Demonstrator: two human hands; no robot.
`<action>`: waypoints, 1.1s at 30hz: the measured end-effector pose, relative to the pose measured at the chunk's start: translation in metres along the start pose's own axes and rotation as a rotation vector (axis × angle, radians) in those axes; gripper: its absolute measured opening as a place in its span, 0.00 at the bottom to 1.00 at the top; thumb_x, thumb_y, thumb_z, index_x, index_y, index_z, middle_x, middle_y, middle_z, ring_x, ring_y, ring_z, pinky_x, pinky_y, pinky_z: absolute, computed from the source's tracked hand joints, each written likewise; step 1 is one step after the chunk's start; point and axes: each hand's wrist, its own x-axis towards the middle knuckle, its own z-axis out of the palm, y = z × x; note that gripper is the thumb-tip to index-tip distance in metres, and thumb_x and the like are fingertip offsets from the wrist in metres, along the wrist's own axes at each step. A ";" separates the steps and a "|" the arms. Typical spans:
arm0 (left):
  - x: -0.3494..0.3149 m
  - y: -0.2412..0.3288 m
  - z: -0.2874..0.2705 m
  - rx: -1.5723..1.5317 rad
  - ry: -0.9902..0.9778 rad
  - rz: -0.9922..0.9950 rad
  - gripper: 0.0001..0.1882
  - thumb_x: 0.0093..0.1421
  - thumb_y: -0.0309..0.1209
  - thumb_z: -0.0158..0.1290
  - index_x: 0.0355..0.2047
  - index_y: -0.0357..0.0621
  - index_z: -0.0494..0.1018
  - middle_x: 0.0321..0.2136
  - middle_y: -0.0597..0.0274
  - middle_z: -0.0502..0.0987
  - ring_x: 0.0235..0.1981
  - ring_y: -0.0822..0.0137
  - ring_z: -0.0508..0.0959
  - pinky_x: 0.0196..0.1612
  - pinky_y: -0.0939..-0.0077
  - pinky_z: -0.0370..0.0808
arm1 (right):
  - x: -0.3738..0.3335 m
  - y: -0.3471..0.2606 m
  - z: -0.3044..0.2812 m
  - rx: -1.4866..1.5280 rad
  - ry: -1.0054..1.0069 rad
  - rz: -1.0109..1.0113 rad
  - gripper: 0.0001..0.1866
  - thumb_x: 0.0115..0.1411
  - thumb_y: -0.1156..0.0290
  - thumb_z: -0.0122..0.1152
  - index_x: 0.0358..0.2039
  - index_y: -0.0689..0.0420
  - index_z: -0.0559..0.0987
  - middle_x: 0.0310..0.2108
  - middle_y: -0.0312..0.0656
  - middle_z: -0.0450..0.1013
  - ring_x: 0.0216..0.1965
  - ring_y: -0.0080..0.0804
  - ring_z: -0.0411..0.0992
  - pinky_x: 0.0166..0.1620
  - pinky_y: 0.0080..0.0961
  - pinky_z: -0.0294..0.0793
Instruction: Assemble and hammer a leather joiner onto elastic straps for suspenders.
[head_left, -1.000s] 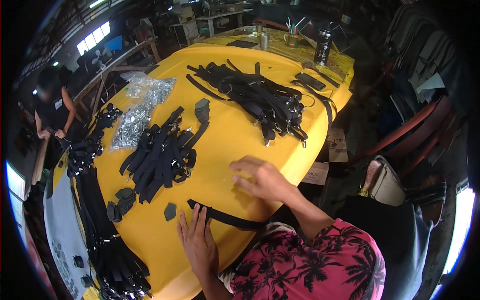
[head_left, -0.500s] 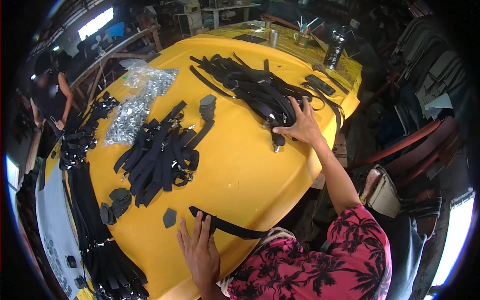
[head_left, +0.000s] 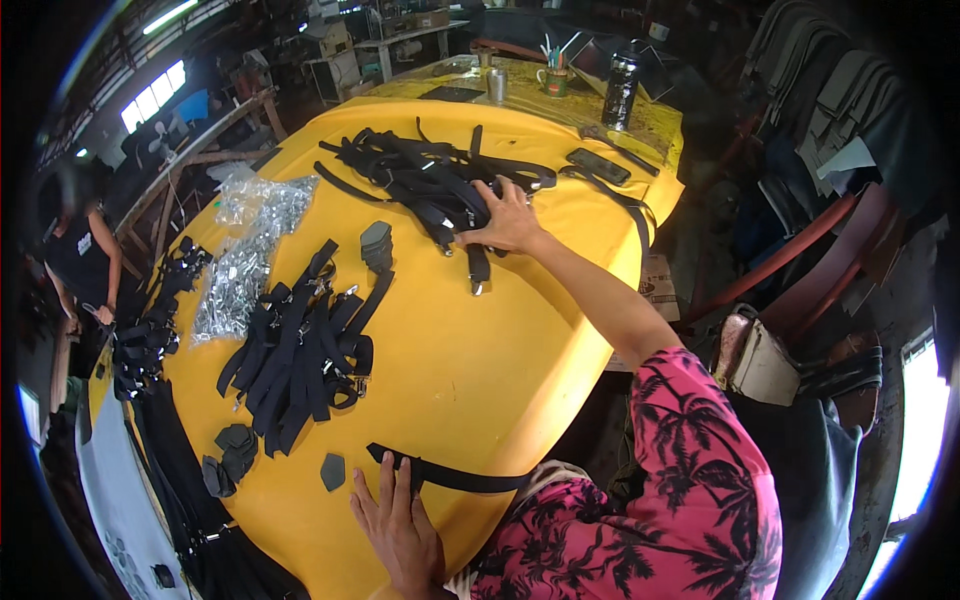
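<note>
My left hand (head_left: 402,530) lies flat with its fingers spread. Its fingertips rest on a black strap (head_left: 460,479) with a pointed end, which runs off toward my body. Farther off, my right hand (head_left: 508,222) presses against a heap of black straps (head_left: 400,170) with metal clips, thumb and fingers apart at the heap's near right side. Beside the left fingertips lies a single dark grey pentagon-shaped piece (head_left: 333,472). A second heap of black straps with clips (head_left: 300,350) lies left of centre, next to a stack of grey pieces (head_left: 376,245).
A yellow cover (head_left: 450,340) drapes the table. Clear bags of metal fittings (head_left: 245,260) lie at left, more black straps (head_left: 165,450) along the left edge. A phone (head_left: 598,166), dark bottle (head_left: 621,90) and pen mug (head_left: 552,80) sit at the far right. Another person (head_left: 85,250) stands far left.
My right hand and the far strap heap have shifted left, away from the phone. My left hand stays on the pointed strap. The whole view has also shifted.
</note>
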 end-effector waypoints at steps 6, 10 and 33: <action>-0.003 0.006 0.004 -0.029 0.016 -0.050 0.24 0.69 0.24 0.48 0.64 0.48 0.76 0.71 0.63 0.69 0.77 0.42 0.54 0.77 0.42 0.46 | 0.018 0.008 -0.008 0.031 0.015 -0.070 0.72 0.38 0.19 0.71 0.78 0.43 0.58 0.77 0.66 0.46 0.77 0.67 0.49 0.75 0.54 0.56; -0.004 0.001 0.002 -0.021 0.030 -0.048 0.23 0.69 0.25 0.49 0.63 0.49 0.77 0.70 0.64 0.71 0.77 0.41 0.56 0.78 0.44 0.47 | -0.041 -0.003 -0.049 0.125 0.100 -0.084 0.58 0.50 0.32 0.74 0.75 0.45 0.63 0.76 0.62 0.52 0.75 0.61 0.56 0.73 0.50 0.61; -0.002 0.008 -0.003 0.033 -0.010 -0.023 0.24 0.69 0.25 0.49 0.65 0.47 0.75 0.70 0.63 0.71 0.76 0.40 0.56 0.76 0.41 0.48 | -0.222 -0.102 0.000 0.839 -0.019 -0.435 0.17 0.68 0.64 0.68 0.49 0.65 0.82 0.44 0.51 0.79 0.43 0.43 0.81 0.44 0.33 0.83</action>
